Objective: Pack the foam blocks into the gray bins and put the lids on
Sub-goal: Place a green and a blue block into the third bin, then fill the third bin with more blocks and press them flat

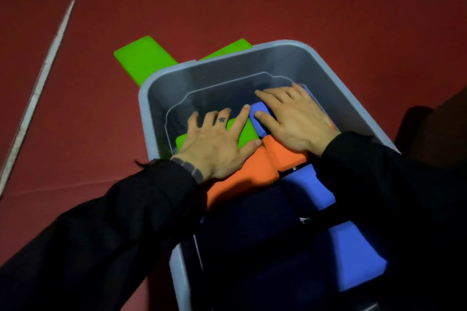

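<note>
Head view, looking down into a gray bin (283, 44) on the red floor (252, 2): fingers (237, 121) of the left hand (214, 145) spread flat and pressing a green foam block (243, 134), thumb against an orange foam block (252, 177); fingers (273, 98) of the right hand (297, 118) likewise straight, laid over a blue foam block (260, 115) at the far right of the bin floor, gripping nothing. Both hands side by side, nearly touching at the index fingers, palms down on the packed layer. Orange block running lengthwise from beneath the hands back toward the wearer, more blue foam (353, 260) lying nearer still, under black sleeves (101, 235). Just beyond the bin's far rim, two green blocks (141, 58) loose on the floor, crossed, long axes pointing away from the bin; left hand judged the nearer for fetching them. No lid in sight; packing apparently still short of finished.
</note>
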Demonstrator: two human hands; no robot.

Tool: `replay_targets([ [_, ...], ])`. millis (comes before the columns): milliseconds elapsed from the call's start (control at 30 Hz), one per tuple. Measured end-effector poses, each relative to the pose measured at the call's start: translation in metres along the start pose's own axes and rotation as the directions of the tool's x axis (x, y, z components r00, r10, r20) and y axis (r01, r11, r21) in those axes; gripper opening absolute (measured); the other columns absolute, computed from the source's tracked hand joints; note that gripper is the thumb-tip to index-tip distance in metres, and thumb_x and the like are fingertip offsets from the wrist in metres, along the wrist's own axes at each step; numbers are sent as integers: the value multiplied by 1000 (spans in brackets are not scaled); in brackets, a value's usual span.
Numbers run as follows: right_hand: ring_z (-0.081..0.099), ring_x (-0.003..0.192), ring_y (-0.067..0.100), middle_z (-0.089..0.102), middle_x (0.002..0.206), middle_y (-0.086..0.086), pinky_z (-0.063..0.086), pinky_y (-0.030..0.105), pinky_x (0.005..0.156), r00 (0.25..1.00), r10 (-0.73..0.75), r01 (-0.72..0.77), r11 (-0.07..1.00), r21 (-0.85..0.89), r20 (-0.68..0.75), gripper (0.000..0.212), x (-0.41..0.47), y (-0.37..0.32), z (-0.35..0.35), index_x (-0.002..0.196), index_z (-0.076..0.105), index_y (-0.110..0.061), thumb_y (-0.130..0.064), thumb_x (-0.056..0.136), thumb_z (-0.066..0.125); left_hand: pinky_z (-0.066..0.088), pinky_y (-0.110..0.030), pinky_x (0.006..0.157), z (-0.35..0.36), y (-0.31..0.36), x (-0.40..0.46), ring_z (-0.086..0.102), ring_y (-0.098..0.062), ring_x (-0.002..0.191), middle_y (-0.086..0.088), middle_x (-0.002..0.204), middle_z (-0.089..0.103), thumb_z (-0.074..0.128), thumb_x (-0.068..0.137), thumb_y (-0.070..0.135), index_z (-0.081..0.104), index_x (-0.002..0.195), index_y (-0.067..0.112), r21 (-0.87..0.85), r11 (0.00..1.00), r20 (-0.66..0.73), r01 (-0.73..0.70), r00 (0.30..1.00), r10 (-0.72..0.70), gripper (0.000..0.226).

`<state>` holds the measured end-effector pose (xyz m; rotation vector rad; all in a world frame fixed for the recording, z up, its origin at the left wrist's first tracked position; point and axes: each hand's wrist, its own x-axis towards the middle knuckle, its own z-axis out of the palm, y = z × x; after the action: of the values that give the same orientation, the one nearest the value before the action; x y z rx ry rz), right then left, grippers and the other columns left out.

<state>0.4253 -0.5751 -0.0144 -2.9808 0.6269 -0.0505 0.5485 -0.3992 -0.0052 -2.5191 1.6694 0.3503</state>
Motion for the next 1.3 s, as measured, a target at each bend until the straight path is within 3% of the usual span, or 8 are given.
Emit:
replay_targets([
  [200, 46, 140, 23, 52, 153, 0, 25, 49, 123, 999, 27, -25, 999, 38, -45, 62, -3, -7, -8, 151, 49, -28, -57, 100, 30, 12, -53, 122, -9, -7, 3, 16, -29, 154, -9, 169, 13, 24, 91, 80, -7, 161, 34, -145, 989, 50, -10, 999, 17, 89],
  [300, 46, 141, 26, 51, 154, 0, 25, 51, 123, 998, -1, 3, 1000, 24, -59, 59, -19, -7, -1, 150, 50, -31, -57, 100, 31, 25, -48, 121, -19, -18, -4, 27, -30, 149, -9, 162, 31, 43, 94, 67, 24, 159, 27, -363, 930, -114, -61, 993, 21, 79],
  [500, 54, 132, 23, 62, 141, -4, 30, 48, 120, 995, 0, 4, 999, 38, -99, 54, -10, -3, 2, 139, 61, -31, -58, 98, 37, 45, -39, 98, -41, -102, -14, 58, -25, 111, -6, 117, 63, 58, 91, 23, 63, 121, 13, -487, 838, -747, -246, 615, -253, 32],
  [733, 63, 115, 17, 70, 122, -9, 44, 43, 103, 993, -33, 48, 989, 137, -110, 49, 24, 9, -9, 121, 70, -28, -61, 94, 45, 49, -41, 100, 10, -213, 48, 61, -27, 108, -11, 123, 54, 54, 94, 41, 59, 127, 11, -839, 528, -330, 133, 647, -688, 45],
  [900, 60, 117, 30, 67, 126, 5, 44, 44, 103, 931, -46, 104, 985, 140, -363, 39, 97, -5, -49, 121, 68, -17, -41, 95, 52, 33, -46, 116, 38, -233, 98, 44, -40, 134, -21, 143, 44, 60, 97, 38, 56, 137, 8, -599, 776, -270, 198, 862, -429, 51],
  [1000, 49, 138, 20, 57, 147, 2, 28, 38, 119, 993, -30, 50, 983, 174, -117, 55, 154, -23, -44, 137, 61, -31, -59, 98, 33, 25, -51, 121, 53, -251, 136, 20, -40, 150, -18, 167, 17, 57, 99, 41, 37, 155, 12, -412, 892, -153, 184, 951, -267, 66],
  [1133, 61, 116, 10, 72, 110, -17, 25, 38, 118, 989, 31, -26, 999, -36, 148, 77, 172, -32, -27, 105, 69, -45, -81, 89, 3, 16, -54, 124, 90, -285, 161, -3, -34, 157, -10, 170, -12, 60, 90, 50, -5, 162, 21, -301, 884, 199, 357, 930, -308, 101],
  [1300, 56, 120, 8, 67, 123, -20, 25, 39, 115, 977, 1, -1, 1000, -3, 214, 89, 168, -33, -43, 131, 59, -54, -97, 72, 8, 29, -49, 119, 102, -281, 150, 22, -42, 151, -6, 169, -16, 62, 96, 38, -1, 163, 18, -411, 836, 162, 363, 932, -325, 94],
])
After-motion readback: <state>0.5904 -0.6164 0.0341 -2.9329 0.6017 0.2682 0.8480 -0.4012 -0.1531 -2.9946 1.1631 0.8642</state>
